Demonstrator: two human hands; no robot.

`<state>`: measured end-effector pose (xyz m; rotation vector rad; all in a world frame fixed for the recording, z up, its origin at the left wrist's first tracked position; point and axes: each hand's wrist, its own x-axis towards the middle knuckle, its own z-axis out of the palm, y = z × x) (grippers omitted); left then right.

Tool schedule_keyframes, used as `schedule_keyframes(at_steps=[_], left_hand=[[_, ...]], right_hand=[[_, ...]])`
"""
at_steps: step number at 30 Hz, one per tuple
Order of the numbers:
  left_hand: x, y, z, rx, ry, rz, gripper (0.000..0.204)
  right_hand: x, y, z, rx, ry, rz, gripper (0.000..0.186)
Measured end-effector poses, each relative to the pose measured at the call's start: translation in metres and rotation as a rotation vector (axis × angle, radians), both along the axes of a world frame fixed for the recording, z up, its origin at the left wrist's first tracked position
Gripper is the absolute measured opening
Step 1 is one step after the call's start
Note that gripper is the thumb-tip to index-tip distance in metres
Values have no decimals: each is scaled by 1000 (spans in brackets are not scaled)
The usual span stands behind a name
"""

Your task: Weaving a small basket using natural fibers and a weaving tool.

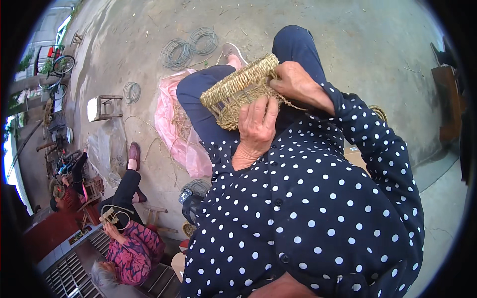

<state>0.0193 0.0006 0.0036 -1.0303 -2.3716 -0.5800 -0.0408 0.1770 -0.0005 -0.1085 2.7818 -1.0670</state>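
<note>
A half-woven straw basket (241, 79) lies tilted across my lap, with a thick braided rim and wire ribs showing through its open side. My left hand (257, 124) is closed over its near side, fingers curled on the weave. At the basket's right end my right hand (299, 85) is closed, thumb and fingers pressed at the edge; whether it also pinches a strand is hidden. A loose straw cord (292, 104) trails out below the right hand.
Pink plastic sheeting (171, 126) with loose straw lies beside my leg. Several wire frames (176, 53) rest on the concrete floor. A small stool (105, 108) stands further left. Lower left, a seated person (134, 251) holds a small straw piece (109, 216). Brown wooden furniture (449, 102) stands at right.
</note>
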Motion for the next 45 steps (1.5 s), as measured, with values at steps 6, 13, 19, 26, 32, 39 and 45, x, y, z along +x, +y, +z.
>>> schedule_keyframes(at_steps=[6, 13, 19, 26, 32, 39, 45], left_hand=[[-19, -41, 1, 378, -272, 128, 42], [-18, -49, -7, 325, -261, 88, 38], [-17, -36, 23, 152, -85, 155, 41], [-29, 21, 14, -230, -11, 81, 34], [-13, 9, 6, -92, 1, -4, 32], [-13, -13, 2, 130, 12, 43, 37], [-23, -49, -9, 423, -368, 79, 36]], right_hand=[[7, 8, 65, -170, 136, -15, 27], [52, 133, -23, -1344, -154, -810, 19], [48, 91, -26, -1407, -95, -851, 22], [-5, 23, 22, -651, -317, -180, 33], [-25, 20, 9, -229, -335, 129, 33], [4, 8, 52, -262, -119, -16, 28], [37, 86, 36, -800, -60, -468, 24]])
